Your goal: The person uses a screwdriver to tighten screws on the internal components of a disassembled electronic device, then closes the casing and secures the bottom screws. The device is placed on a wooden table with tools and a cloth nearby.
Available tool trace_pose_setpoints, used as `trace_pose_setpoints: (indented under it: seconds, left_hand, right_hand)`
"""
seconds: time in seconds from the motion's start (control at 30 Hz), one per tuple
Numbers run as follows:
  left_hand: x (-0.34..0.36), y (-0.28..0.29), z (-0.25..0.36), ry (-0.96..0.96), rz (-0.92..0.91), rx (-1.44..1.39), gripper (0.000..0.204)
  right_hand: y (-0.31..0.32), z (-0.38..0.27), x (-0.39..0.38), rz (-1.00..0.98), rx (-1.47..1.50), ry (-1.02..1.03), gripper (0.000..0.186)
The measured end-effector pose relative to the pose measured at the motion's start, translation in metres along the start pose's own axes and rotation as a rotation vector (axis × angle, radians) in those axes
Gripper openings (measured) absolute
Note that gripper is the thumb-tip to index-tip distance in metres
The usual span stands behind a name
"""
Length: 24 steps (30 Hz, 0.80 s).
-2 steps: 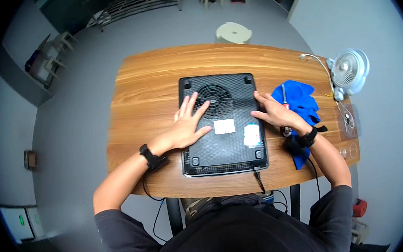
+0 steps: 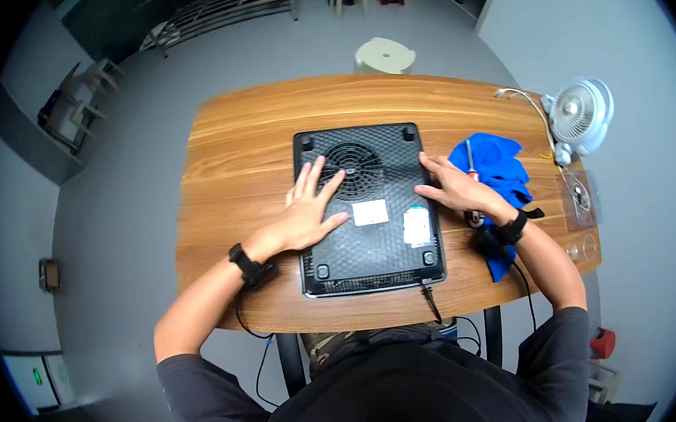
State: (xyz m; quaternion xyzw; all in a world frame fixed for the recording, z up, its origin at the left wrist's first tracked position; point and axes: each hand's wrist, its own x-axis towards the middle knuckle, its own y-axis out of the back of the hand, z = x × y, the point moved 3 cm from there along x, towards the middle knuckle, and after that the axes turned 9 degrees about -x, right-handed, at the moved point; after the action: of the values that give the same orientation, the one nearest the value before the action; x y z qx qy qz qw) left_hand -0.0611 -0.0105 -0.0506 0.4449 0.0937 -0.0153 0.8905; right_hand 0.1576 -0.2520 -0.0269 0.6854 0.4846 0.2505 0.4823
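A flat black induction cooker (image 2: 357, 251) lies bottom up on the wooden table, showing its round fan grille (image 2: 352, 170), corner feet and two labels. My left hand (image 2: 304, 215) rests on its left side, fingers spread toward the grille. At the right edge, my right hand (image 2: 457, 186) touches the casing with the thumb on top and the other fingers stretched out along the rim. Just right of that hand, a screwdriver (image 2: 472, 175) lies on a crumpled blue cloth (image 2: 503, 168), its handle partly hidden by my wrist.
A small white fan (image 2: 576, 111) stands at the table's right edge with a white cable. Near it lies a clear plastic tray (image 2: 585, 201). The cooker's black cord (image 2: 431, 303) hangs toward me over the front edge. A white stool (image 2: 385, 55) stands beyond the table.
The whole view has shifted slightly, so everything sits a little further left. Both hands keep their places on the cooker.
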Motion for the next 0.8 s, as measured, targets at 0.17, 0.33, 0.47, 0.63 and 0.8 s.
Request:
trace_pose_setpoints:
  seconds: [0.17,0.33,0.47,0.63,0.8]
  left_hand:
    - [-0.003,0.004,-0.006,0.023,-0.007,-0.026,0.084]
    - [-0.011,0.015,-0.005,-0.041,0.035,-0.058,0.082]
    - [-0.042,0.041,-0.009,-0.049,0.142,-0.116,0.070]
    - [-0.105,0.051,-0.049,0.046,0.182,-0.089,0.035]
    - [-0.146,0.043,-0.074,0.122,0.154,-0.204,0.019]
  right_hand:
    - [0.021,0.003,-0.014,0.177,-0.254,-0.108,0.060]
    - [0.015,0.033,-0.042,0.331,-0.450,-0.156,0.048]
    - [0.009,0.048,-0.050,0.175,-0.411,-0.336,0.062]
    - [0.009,0.038,-0.054,0.091,-0.431,-0.339,0.063]
    - [0.011,0.054,-0.056,0.138,-0.432,-0.374,0.055]
